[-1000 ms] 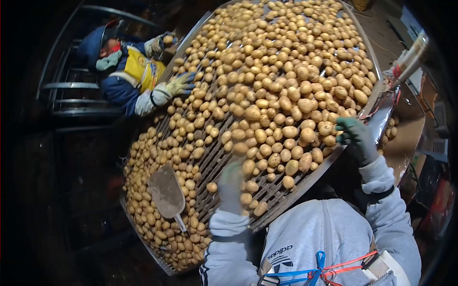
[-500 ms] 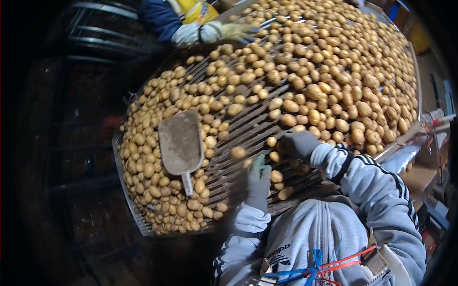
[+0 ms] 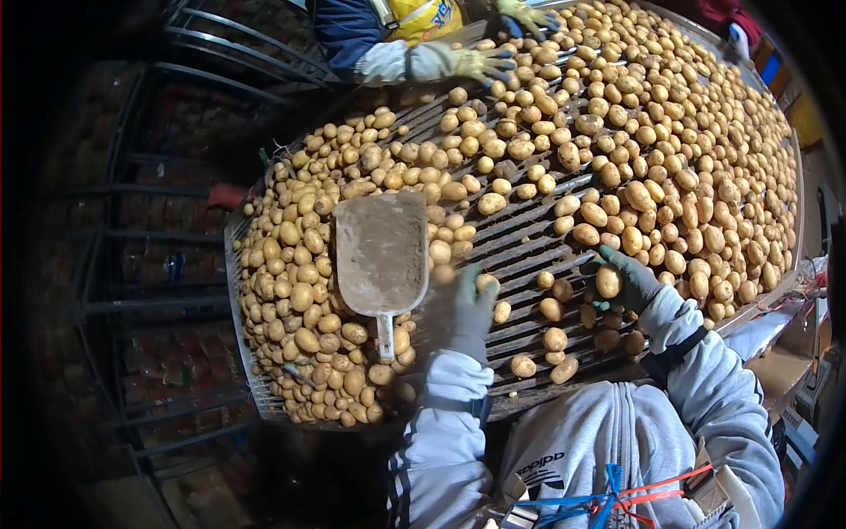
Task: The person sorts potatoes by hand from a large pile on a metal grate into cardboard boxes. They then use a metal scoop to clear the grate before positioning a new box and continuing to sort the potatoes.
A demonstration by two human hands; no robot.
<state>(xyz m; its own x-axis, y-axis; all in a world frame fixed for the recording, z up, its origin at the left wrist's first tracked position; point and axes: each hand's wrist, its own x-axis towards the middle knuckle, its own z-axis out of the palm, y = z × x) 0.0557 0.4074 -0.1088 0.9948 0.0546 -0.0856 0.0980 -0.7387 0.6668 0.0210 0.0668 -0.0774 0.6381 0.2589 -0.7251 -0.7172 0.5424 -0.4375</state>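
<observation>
My left hand (image 3: 471, 319), in a grey-green glove and smeared by motion, is over the slats at the right of the scoop. One potato (image 3: 486, 283) shows against its fingers; whether they grip it I cannot make out. My right hand (image 3: 636, 280), gloved alike, has its fingers and thumb around a potato (image 3: 608, 281) at the edge of the big heap. Between my hands, several loose potatoes (image 3: 551, 309) lie on the slatted table (image 3: 520, 256). A dirty flat scoop (image 3: 382, 251) rests on the left-hand potatoes, its handle pointing toward me.
Potatoes (image 3: 705, 176) cover the table's right side, and another heap (image 3: 300, 264) fills its left end. Across the table, a co-worker's gloved hand (image 3: 483, 64) reaches over the edge, with a second glove (image 3: 524, 16) beyond. Metal racks (image 3: 167, 238) stand at the left.
The view has shifted, so the table sits further right. My right hand has turned and now has a potato in its fingers. A co-worker's second glove has come into view.
</observation>
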